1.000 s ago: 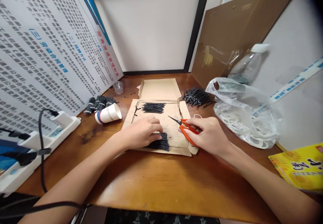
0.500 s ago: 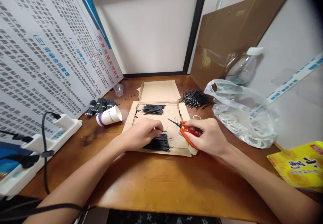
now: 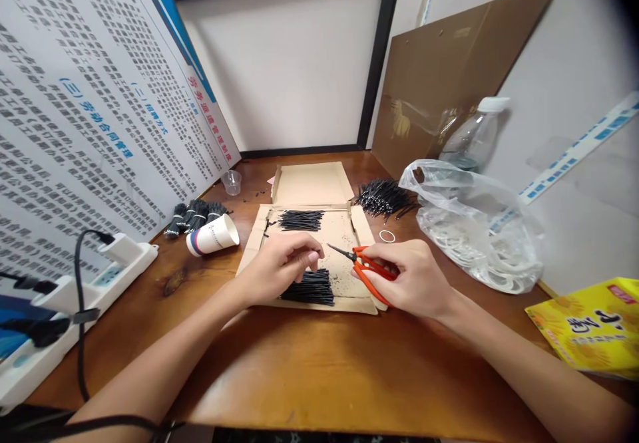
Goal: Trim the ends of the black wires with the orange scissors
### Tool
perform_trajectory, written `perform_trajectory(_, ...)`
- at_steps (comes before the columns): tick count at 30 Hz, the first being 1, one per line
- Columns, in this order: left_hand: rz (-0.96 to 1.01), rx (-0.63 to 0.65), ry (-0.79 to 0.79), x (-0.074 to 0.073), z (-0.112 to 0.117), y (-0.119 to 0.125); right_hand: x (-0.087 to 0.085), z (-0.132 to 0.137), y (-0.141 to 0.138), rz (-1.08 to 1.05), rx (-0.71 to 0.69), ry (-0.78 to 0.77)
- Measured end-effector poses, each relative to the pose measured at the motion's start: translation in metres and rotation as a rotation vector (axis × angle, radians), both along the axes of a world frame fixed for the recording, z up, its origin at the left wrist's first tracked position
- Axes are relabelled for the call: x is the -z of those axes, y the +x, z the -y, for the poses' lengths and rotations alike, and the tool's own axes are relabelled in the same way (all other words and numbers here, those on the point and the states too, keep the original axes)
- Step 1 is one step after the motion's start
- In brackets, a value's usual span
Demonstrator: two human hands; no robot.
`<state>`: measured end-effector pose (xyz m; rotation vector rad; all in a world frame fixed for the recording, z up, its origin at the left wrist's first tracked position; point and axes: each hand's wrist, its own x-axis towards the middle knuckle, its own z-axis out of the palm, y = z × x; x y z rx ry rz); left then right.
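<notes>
My left hand (image 3: 279,267) is over the near part of an opened cardboard box (image 3: 344,304), fingers curled in and thumb showing. Anything pinched in it is hidden from me. Just beneath it lies a near bundle of short black wires (image 3: 312,288), partly covered by the hand. A second row of black wires (image 3: 300,220) lies farther back in the box. My right hand (image 3: 417,277) grips a pair of scissors (image 3: 362,260) with red-orange handles. Their dark pointed blades look closed and point left toward my left hand, apart from it.
Loose black wires (image 3: 383,197) are heaped right of the box, near a white ring (image 3: 387,236). A plastic bag (image 3: 479,230), a bottle (image 3: 472,137) and a yellow packet (image 3: 586,326) stand right. Left are a paper cup (image 3: 213,235), tied wire bundles (image 3: 192,217) and a power strip (image 3: 114,277).
A thin dark piece that stuck out of my left fingers no longer shows, and the thumb is now visible. The scissors stay in my right hand. The whole view has shifted slightly.
</notes>
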<state>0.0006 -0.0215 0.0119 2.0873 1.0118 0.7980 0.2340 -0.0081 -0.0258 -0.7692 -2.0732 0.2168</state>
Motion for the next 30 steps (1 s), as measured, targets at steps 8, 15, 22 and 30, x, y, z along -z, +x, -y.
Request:
perform_trajectory(8, 0.052, -0.007, -0.02, 0.0054, 0.0009, 0.0043, -0.0007, 0.0026, -0.0001, 0.046, 0.047, 0.06)
perform_trajectory(15, 0.076, -0.014, -0.079, 0.0061, 0.0025, 0.0058, -0.0043, 0.0068, -0.0011, 0.089, 0.019, 0.087)
perform_trajectory(22, 0.113, -0.016, -0.155, 0.0053, 0.0037, 0.0073, -0.0041, 0.0065, -0.001, 0.113, 0.028, 0.09)
perform_trajectory(30, 0.137, -0.025, -0.158, 0.0068, 0.0025, 0.0071, -0.0072, 0.008, 0.001, 0.091, 0.058, 0.101)
